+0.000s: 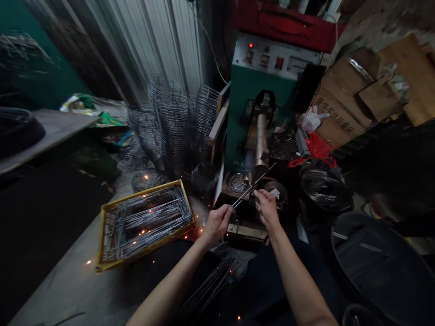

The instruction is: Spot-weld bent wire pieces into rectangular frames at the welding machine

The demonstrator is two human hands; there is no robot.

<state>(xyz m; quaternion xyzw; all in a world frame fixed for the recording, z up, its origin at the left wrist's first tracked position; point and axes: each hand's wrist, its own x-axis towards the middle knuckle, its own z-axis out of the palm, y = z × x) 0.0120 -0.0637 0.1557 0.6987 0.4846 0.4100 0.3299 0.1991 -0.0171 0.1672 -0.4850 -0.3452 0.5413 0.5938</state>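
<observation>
Both forearms rise from the bottom edge toward the middle of the frame, where the work sits in front of a green machine (260,90) that fills the upper centre. Below and left of it, a yellow tray (144,222) holds a loose heap of bent wire pieces, with sparks dotted over the floor around it. Stacked wire frames (176,122) stand behind the tray, and a coil of dark wire (321,188) lies at the right of centre.

At the machine's lower end, a metal arm (261,140) comes down to the working point. Just beneath it the left hand (217,222) pinches the near end of a thin wire rod (251,188); its grip is narrow, closed on the rod. The right hand (267,206) is closed at the rod's middle, fingers curled over it, though what else it may hold is too small to tell.

The rod's long axis runs diagonally, from lower left at the left hand to upper right, its far tip pointing past the arm's foot.

To do this well, I judge both hands should hold the rod steady and level on that line, fingers clear of the contact point where sparks arise.
</observation>
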